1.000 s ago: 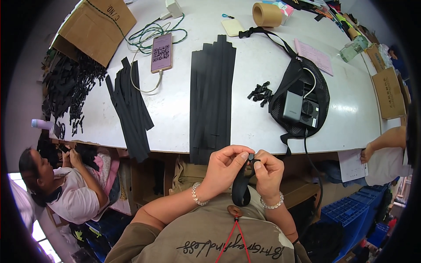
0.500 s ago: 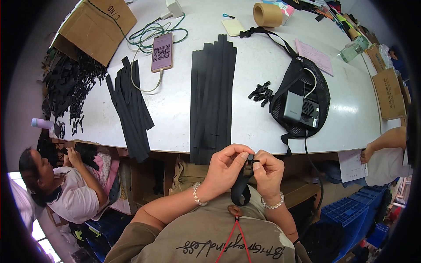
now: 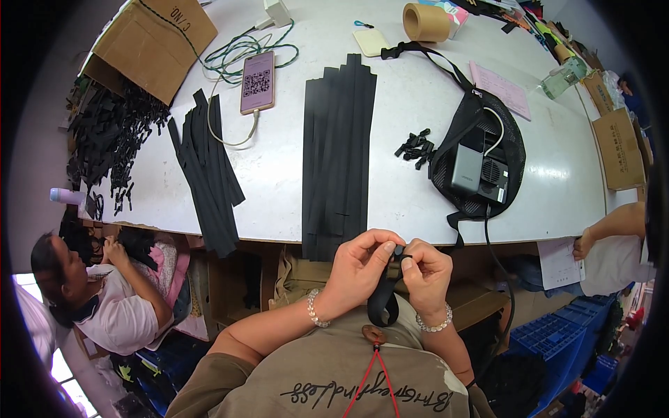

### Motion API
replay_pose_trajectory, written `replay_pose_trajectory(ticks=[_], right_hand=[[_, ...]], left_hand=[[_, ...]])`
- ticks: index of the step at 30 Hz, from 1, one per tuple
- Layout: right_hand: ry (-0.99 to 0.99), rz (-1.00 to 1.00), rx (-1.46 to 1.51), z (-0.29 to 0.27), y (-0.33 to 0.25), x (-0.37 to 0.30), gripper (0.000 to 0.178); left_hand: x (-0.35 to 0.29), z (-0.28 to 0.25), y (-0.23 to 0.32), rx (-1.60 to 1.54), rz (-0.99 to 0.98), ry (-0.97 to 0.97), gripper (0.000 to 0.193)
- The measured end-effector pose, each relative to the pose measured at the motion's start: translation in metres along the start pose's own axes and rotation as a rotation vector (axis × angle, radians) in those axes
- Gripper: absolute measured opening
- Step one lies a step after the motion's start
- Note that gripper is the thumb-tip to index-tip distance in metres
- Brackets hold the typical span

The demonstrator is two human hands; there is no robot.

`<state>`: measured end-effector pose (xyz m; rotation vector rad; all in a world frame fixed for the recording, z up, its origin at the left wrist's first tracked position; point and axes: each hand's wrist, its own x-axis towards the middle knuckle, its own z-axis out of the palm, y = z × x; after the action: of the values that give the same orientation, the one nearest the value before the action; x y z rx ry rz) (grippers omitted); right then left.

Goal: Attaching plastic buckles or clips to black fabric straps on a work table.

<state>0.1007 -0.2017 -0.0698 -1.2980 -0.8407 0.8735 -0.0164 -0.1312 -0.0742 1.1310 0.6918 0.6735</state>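
Note:
Just in front of the table's near edge, my left hand (image 3: 364,268) and my right hand (image 3: 426,273) meet fingertip to fingertip. Both pinch a black strap (image 3: 380,303) that hangs down in a loop between them. A small dark piece shows at the fingertips; its shape is mostly covered. Beyond my hands lies a wide stack of flat black straps (image 3: 337,139), its near end jutting over the table edge. A small heap of black plastic pieces (image 3: 415,148) rests to the right of that stack.
On the white table (image 3: 550,167) are more black straps (image 3: 208,167), a phone (image 3: 258,82) with a cable, a black mesh bag (image 3: 516,150) holding electronics, and a cardboard roll (image 3: 426,23). A cardboard box (image 3: 155,45) stands far left by piled black strips. People sit left and right.
My hands and the strap stay almost where they were. At the left, the other person's hands have shifted slightly.

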Motion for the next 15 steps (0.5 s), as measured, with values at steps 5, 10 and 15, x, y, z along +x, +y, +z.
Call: replay_pose_trajectory(ticks=[5, 10, 15], right_hand=[[-0.034, 0.007, -0.004, -0.0011, -0.0002, 0.0004, 0.016], [-0.035, 0.013, -0.036, -0.0027, 0.0009, -0.0007, 0.016], [-0.033, -0.001, -0.114, -0.0037, 0.0016, -0.0022, 0.014]], left_hand=[[-0.001, 0.0003, 0.0011, 0.028, 0.012, -0.007, 0.012], [-0.0012, -0.0014, -0.0003, 0.051, 0.028, -0.03, 0.012], [-0.001, -0.0026, 0.0015, 0.076, 0.03, -0.044, 0.012]])
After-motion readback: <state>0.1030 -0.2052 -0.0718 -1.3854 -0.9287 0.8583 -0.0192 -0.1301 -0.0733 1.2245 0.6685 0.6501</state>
